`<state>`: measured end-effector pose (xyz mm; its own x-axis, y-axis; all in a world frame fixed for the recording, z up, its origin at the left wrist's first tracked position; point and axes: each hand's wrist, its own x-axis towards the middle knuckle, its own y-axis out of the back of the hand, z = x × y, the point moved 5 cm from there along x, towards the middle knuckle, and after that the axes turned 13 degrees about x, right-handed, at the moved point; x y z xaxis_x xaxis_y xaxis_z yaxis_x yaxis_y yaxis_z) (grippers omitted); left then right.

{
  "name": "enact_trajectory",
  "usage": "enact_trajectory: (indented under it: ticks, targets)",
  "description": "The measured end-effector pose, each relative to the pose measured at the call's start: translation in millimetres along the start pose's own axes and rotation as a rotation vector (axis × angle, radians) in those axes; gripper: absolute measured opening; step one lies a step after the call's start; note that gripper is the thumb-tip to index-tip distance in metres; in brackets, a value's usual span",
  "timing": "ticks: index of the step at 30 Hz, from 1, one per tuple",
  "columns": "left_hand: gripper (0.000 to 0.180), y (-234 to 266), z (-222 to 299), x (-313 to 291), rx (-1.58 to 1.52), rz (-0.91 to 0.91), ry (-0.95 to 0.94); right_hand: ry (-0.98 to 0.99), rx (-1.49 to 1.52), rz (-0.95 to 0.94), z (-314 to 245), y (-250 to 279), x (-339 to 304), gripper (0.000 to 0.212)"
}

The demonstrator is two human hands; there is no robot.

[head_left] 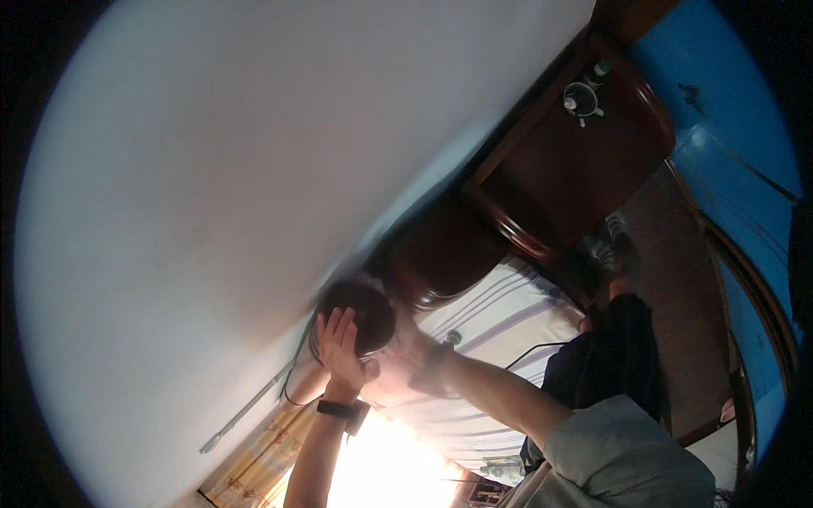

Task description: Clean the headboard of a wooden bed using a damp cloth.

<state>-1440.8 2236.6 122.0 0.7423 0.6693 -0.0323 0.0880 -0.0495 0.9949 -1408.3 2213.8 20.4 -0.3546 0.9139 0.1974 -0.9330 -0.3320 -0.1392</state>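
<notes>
A dark, round object (375, 315) with a smooth, dish-like face is close to the pale wall; its exact kind is unclear. Across its left side, the fingers of my left hand (340, 349) are pressed against it, with the thumb bent near its lower rim. A black watch (343, 410) is strapped round my left wrist. From the right, my right hand (415, 349) reaches in beside the object's lower right edge. Motion and glare smear it, so its fingers and any contact do not show.
A thin cord (288, 385) hangs along the wall (195, 212). Dark wooden furniture (550, 182) carries a cup (581, 100) and a green-topped bottle (600, 69). Beside my right arm lies a striped sheet (491, 315). There is a patterned curtain (262, 453) by strong light, and a blue surface (737, 93) at right.
</notes>
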Motion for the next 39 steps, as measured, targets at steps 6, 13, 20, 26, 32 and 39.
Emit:
enact_trajectory:
  ticks: [6,13,20,26,32,39]
  targets:
    - [0.067,2.7,-2.3,-0.8,0.032,-0.002,-0.013,0.035,0.846,0.08,40.3,-15.5,-26.4,0.06]
    - [0.069,-4.9,7.7,8.9,0.009,0.053,-0.019,0.205,-0.347,-0.327,35.1,-22.8,-52.6,0.054]
    - [0.067,3.3,1.0,-0.6,0.01,0.085,0.008,0.459,-0.194,0.297,31.3,-14.7,-25.5,0.049]
    - [0.068,7.1,0.1,1.9,0.022,0.034,0.027,0.425,-0.465,0.499,-24.0,30.1,-14.8,0.052]
    - [0.072,-1.8,2.1,6.6,0.009,0.053,0.031,0.349,-0.433,0.317,-44.1,77.0,-21.6,0.057]
    - [0.07,4.7,0.9,7.6,-0.001,0.051,0.044,0.144,1.004,0.352,50.1,-41.2,-67.1,0.041]
